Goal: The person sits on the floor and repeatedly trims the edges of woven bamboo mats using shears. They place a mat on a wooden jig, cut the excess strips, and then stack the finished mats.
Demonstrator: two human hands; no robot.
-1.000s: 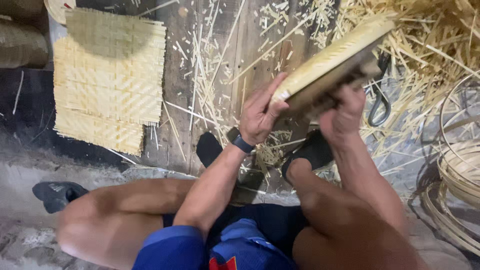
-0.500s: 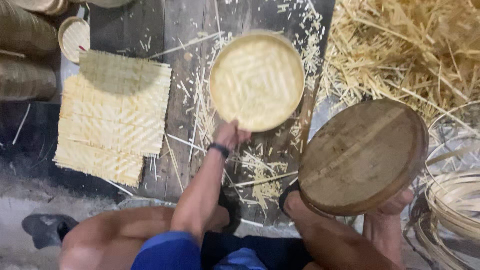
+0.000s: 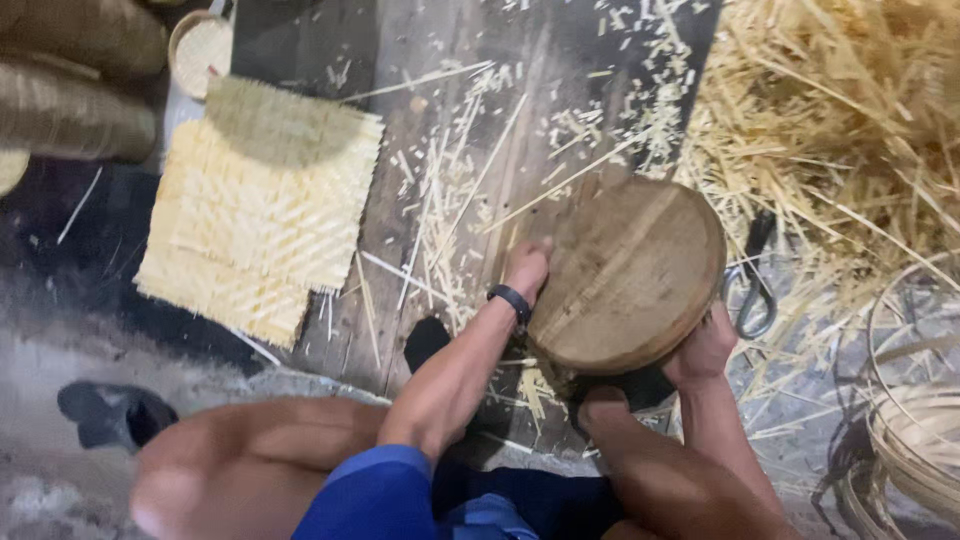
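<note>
Your two hands grip a round wooden disc point(image 3: 628, 272), brown and grained, held flat-side up above the dark plank floor point(image 3: 300, 40). Your left hand point(image 3: 527, 268), with a black band point(image 3: 510, 300) at the wrist, presses against the disc's left edge, fingers closed on it. Your right hand point(image 3: 703, 348) clasps the lower right rim from beneath, fingers curled under and mostly hidden. What lies below the disc cannot be seen.

No package, label or sign shows in this view. As for containers, a small round woven basket point(image 3: 200, 50) sits at the upper left, shallow, and its pale woven bottom seems bare. Beside it, along the left edge, lie dark rolled bundles point(image 3: 75, 110). Bent bamboo hoops point(image 3: 915, 440) are stacked at the lower right, open rings.

A stack of square woven bamboo mats point(image 3: 255, 215), pale yellow, lies on the floor well to the left of your left hand. A heap of straw-coloured bamboo shavings point(image 3: 850, 130) fills the upper right, and loose splints point(image 3: 450, 180) scatter over the planks between the mats and the disc. Metal shears point(image 3: 752, 290) lie just right of the disc, at the edge of the shavings.
</note>
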